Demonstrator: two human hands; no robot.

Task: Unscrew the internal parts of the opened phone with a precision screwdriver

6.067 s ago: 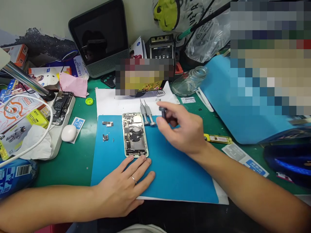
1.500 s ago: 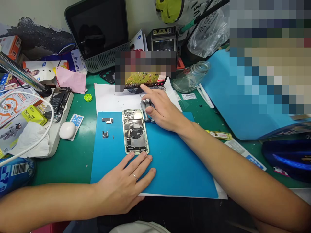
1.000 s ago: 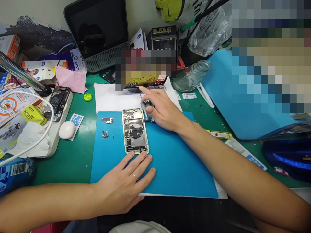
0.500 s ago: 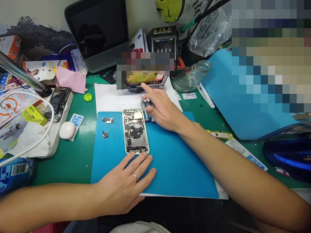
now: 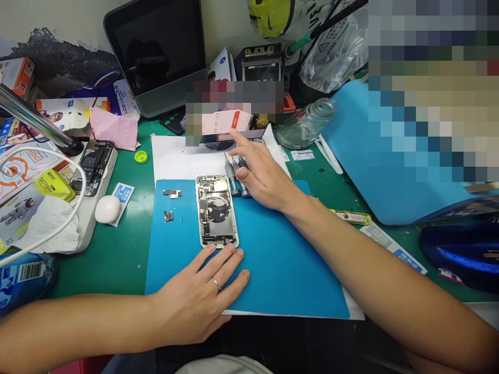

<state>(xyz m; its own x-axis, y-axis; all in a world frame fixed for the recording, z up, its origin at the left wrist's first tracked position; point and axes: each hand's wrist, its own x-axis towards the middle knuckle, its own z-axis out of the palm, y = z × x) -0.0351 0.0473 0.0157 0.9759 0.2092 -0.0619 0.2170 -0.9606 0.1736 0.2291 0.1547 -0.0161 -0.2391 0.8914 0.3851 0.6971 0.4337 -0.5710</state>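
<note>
An opened phone (image 5: 220,210) lies face up with its insides bare on a blue mat (image 5: 280,259). My left hand (image 5: 218,283) rests flat on the mat, fingers spread, the fingertips at the phone's lower edge. Stretched forward, my right hand (image 5: 263,174) has its index finger at the lower edge of a propped-up phone (image 5: 224,122) with a lit screen. Grey precision screwdrivers (image 5: 231,179) stand beside and partly behind my right hand. Left of the opened phone lie a small metal part (image 5: 172,194), a small circuit piece (image 5: 168,216) and a tiny screw-like bit (image 5: 181,220).
A dark-screened display (image 5: 156,52) stands at the back. To the left are an opened phone (image 5: 91,166) on a white box, a white earbud case (image 5: 107,209) and a green cap (image 5: 141,157). A glass jar (image 5: 306,124) lies tilted at the right.
The propped-up phone's screen has switched from a green-yellow picture to a pale page with a timer and a red button. My hands have barely moved.
</note>
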